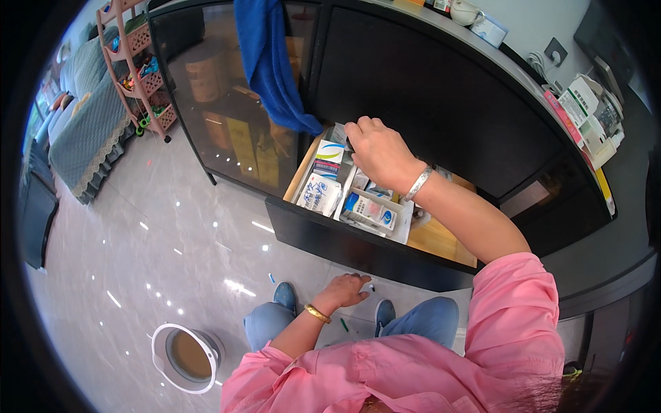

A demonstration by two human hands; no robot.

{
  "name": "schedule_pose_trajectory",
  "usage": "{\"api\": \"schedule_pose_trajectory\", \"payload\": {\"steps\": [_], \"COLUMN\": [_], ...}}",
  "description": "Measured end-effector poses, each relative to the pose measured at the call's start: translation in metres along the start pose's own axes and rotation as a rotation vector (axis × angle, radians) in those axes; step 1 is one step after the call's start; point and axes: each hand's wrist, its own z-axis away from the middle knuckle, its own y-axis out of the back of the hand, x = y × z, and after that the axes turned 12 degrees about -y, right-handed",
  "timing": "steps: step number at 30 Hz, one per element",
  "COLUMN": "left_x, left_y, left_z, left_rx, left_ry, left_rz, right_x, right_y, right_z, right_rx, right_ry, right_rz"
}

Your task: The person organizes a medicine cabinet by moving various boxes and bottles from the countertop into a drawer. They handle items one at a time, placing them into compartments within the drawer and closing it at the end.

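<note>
A black-fronted drawer [356, 248] stands pulled out of the cabinet before me. My right hand [379, 152] reaches over its back part with fingers curled downward; whether they grip something is hidden. Under and beside that hand lie medicine boxes. One white box with blue and green stripes [329, 155] is at the left, and a white packet with handwriting [317, 195] lies in front of it. A blue-and-white box [370, 210] rests in a white plastic bin [405, 225]. Outside the drawer front, my left hand [342, 290] hangs low, fingers apart, with nothing visible in it.
A blue towel [271, 77] drapes down the cabinet's glass door [206, 103] to the drawer's back corner. A white bucket [157, 356] of murky water stands on the tiled floor at left. Boxes and a cup [465, 13] sit on the cabinet top. A pink trolley [139, 77] stands far left.
</note>
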Motion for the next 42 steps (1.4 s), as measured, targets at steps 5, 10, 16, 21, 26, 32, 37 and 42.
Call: {"api": "schedule_pose_trajectory", "payload": {"steps": [5,10,16,21,26,32,37,42], "left_x": [0.002,0.005,0.005,0.005,0.007,0.004,0.007,0.004], "left_y": [0.002,0.002,0.004,0.002,0.004,0.002,0.003,-0.001], "left_z": [0.0,-0.004,-0.003,-0.002,0.0,-0.003,-0.003,-0.001], "left_rx": [-0.017,-0.061,-0.051,-0.043,0.012,-0.069,-0.069,-0.06], "left_ry": [0.012,0.025,0.034,0.032,0.007,0.054,0.058,0.035], "left_rz": [0.005,-0.009,-0.009,-0.005,0.006,-0.006,-0.004,-0.003], "right_x": [0.001,0.004,0.011,0.005,0.003,0.002,0.012,0.016], "right_y": [0.003,0.007,-0.011,-0.039,-0.056,-0.067,-0.076,-0.074], "right_z": [-0.008,-0.024,-0.017,-0.013,-0.016,-0.028,-0.024,-0.034], "right_rx": [-0.138,-0.218,-0.043,-0.046,-0.037,-0.113,-0.061,-0.134], "right_ry": [-0.114,-0.205,-0.092,-0.044,0.047,0.024,0.027,0.101], "right_rz": [-0.186,-0.293,-0.189,-0.05,0.116,0.172,0.051,0.105]}}
